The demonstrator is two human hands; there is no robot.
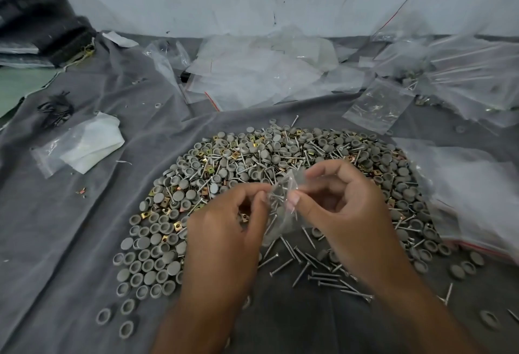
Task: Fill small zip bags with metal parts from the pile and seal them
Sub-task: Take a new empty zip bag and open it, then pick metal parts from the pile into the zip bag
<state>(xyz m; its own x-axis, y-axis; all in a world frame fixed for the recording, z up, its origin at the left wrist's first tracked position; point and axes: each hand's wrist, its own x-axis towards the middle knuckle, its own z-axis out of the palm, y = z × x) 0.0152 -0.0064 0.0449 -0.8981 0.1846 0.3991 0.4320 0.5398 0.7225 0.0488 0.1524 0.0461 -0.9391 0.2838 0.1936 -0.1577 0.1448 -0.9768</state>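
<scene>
A small clear zip bag (280,207) with several nails inside hangs between my two hands above the pile. My left hand (224,230) pinches the bag's top left edge with thumb and fingers. My right hand (342,207) pinches its top right edge. Below and around them spreads the pile of parts (252,162): grey round caps, brass-coloured square clips and steel nails, on a grey cloth (70,227). Loose nails (314,269) lie just under my right wrist.
Empty clear zip bags (252,70) lie heaped at the back centre. Filled bags (463,70) are stacked at the back right, and another stack of bags (477,193) sits at the right. A bag holding white sheet (81,146) lies left. Dark fabric (36,16) is far left.
</scene>
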